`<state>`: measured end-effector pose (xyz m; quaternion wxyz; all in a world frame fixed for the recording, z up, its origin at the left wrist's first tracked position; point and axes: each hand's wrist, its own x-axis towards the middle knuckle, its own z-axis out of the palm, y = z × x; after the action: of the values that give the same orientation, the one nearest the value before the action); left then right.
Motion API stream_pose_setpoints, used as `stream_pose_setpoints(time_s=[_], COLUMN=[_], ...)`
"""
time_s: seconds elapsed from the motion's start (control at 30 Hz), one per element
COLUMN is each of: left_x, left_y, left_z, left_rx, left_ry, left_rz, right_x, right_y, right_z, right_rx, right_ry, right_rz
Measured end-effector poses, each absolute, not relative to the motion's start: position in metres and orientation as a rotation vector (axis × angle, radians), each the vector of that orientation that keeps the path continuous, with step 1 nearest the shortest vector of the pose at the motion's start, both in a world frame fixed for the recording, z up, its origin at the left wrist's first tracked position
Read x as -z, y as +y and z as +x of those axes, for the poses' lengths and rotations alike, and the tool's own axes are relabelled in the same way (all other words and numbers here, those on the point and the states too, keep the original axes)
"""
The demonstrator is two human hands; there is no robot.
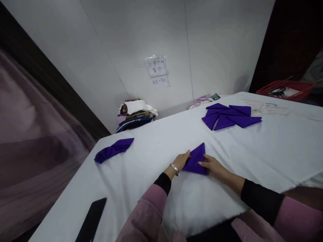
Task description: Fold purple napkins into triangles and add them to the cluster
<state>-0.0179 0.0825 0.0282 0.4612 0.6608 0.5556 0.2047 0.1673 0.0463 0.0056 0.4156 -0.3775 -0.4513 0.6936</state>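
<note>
Touching left hand (181,162) and right hand (214,167), folded purple cloth (196,162) sits between

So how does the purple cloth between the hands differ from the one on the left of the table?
The held cloth is flat and roughly triangular; the left cloth is long, narrow and partly bunched. The held cloth has the left hand and right hand on it; the left cloth lies untouched. Both are purple.

On the wall (217,50), a sheet (156,67) bears handwritten Chinese characters, the lower line apparently 餐巾; a paper (160,81) just below reads "45-50"
</note>
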Motion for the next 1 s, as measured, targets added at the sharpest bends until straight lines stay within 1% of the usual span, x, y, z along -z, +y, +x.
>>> stream_pose_setpoints(time_s=[0.13,0.33,0.53,0.7,0.87,1.0], left_x=[-0.029,-0.017,-0.009,-0.007,-0.003,0.000], left_y=[0.085,0.089,0.089,0.086,0.085,0.085], left_z=[-0.023,-0.026,-0.021,-0.020,-0.021,-0.022], left_rx=[-0.458,-0.526,-0.523,-0.524,-0.567,-0.563], left_ry=[1.424,1.551,1.714,1.752,1.755,1.730], left_rz=[1.785,1.871,1.867,1.878,1.859,1.834], right_x=[-0.008,-0.002,0.005,-0.001,-0.003,-0.002], right_y=[0.063,0.096,0.115,0.124,0.132,0.136], right_z=[0.177,0.187,0.193,0.193,0.191,0.190], right_rx=[-1.661,-1.593,-1.582,-1.458,-1.388,-1.400], right_ry=[-1.142,-1.134,-1.311,-1.446,-1.402,-1.220], right_rz=[-1.132,-1.274,-1.370,-1.411,-1.394,-1.395])
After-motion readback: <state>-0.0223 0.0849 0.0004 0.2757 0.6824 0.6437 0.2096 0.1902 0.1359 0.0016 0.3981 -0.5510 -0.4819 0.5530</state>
